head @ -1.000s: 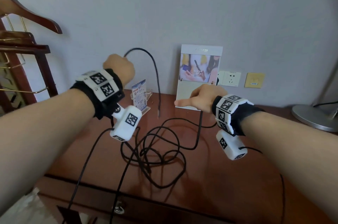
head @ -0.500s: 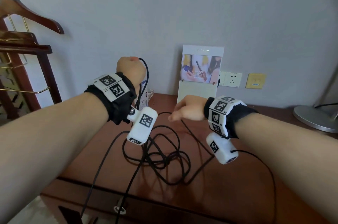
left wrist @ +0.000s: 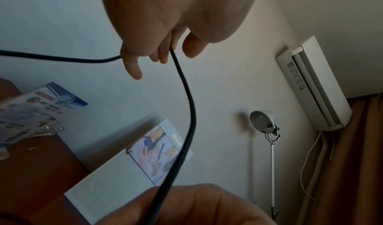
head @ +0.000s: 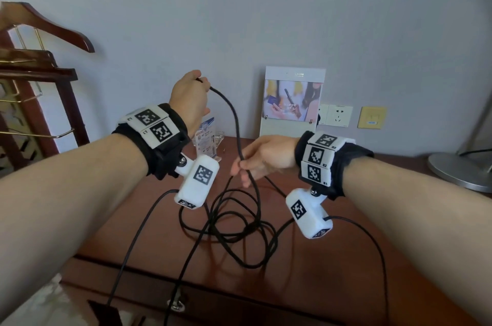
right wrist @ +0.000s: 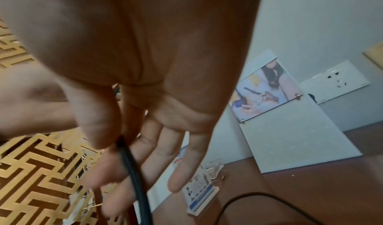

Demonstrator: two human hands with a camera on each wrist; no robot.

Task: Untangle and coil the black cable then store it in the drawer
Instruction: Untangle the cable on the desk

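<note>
The black cable [head: 235, 123] runs from my raised left hand [head: 199, 82] down to my right hand [head: 241, 166]; the rest lies in a tangled heap [head: 234, 232] on the brown desk [head: 332, 272]. My left hand [left wrist: 165, 53] has its fingers curled round the cable [left wrist: 191, 110] near one end, well above the desk. Lower and to the right, my right hand [right wrist: 118, 143] pinches the same strand [right wrist: 134, 176] between thumb and forefinger, the other fingers spread. A drawer front with a metal pull [head: 177, 305] shows under the desk's near edge, closed.
A small card stand [head: 206, 136] and a white picture board [head: 291, 102] lean at the back of the desk by wall sockets [head: 336, 115]. A lamp base [head: 458, 168] sits at the right, a wooden valet stand [head: 34, 73] at the left. Thin wrist-camera leads hang over the desk front.
My left hand has lifted the cable end higher and to the right. My right hand has left the picture board, come forward and taken hold of the hanging strand.
</note>
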